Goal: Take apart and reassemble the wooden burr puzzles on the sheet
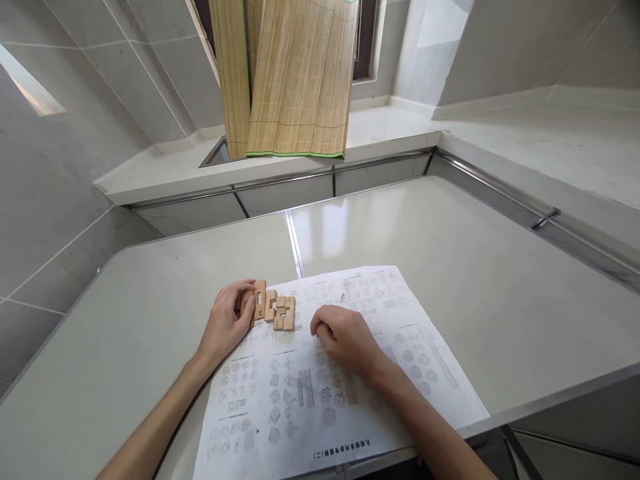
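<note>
Light wooden burr puzzle pieces with notches lie close together on the upper left of a printed sheet. My left hand is curled round the left end of the row, its fingers and thumb against several pieces. One piece beside the thumb, a slotted wooden piece, bears the number 2. The pieces behind my left fingers are partly hidden. My right hand rests on the sheet to the right of the pieces, apart from them. Its fingers are curled in, and nothing shows between them.
The sheet carries rows of small puzzle drawings and overhangs the near edge of the pale folding table. A metal seam crosses the tabletop. Beyond stands a white ledge with a metal rail. A bamboo mat hangs over it.
</note>
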A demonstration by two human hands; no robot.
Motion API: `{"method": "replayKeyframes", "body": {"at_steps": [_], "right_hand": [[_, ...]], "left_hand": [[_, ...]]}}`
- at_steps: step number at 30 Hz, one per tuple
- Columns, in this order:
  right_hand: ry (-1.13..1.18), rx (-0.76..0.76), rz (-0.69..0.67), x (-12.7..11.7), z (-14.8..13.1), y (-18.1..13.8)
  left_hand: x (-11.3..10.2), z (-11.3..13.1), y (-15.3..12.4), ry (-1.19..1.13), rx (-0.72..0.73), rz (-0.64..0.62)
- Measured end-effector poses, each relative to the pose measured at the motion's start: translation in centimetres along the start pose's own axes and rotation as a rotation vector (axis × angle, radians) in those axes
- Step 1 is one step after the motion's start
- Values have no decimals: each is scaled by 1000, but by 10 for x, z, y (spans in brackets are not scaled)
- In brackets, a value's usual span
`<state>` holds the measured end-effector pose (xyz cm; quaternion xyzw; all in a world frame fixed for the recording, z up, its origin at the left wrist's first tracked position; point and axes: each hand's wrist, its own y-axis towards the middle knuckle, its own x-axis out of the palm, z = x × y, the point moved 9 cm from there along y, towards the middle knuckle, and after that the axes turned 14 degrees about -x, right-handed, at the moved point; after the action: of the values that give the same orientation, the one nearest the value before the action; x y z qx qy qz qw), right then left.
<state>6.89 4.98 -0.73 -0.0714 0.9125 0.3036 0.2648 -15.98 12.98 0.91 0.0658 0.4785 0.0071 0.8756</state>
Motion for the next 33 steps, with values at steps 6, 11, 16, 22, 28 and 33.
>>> {"method": "replayKeyframes", "body": {"at_steps": [6,11,16,22,28,33], "right_hand": [[14,0,1,0,0,-1],[18,4,2,0,0,-1],[21,14,-9,1,1,-1],[19,19,-13,0,0,-1],[23,19,-15,0,0,-1],[19,24,-16,1,1,-2]], "left_hand": [[6,1,-1,8,5,-64],[10,3,-2,29,17,-91],[12,2,-2,55,43,-95],[15,4,-5,130,84,-106],[14,0,-4,159,41,-83],[14,-1,-3,145,65,-135]]}}
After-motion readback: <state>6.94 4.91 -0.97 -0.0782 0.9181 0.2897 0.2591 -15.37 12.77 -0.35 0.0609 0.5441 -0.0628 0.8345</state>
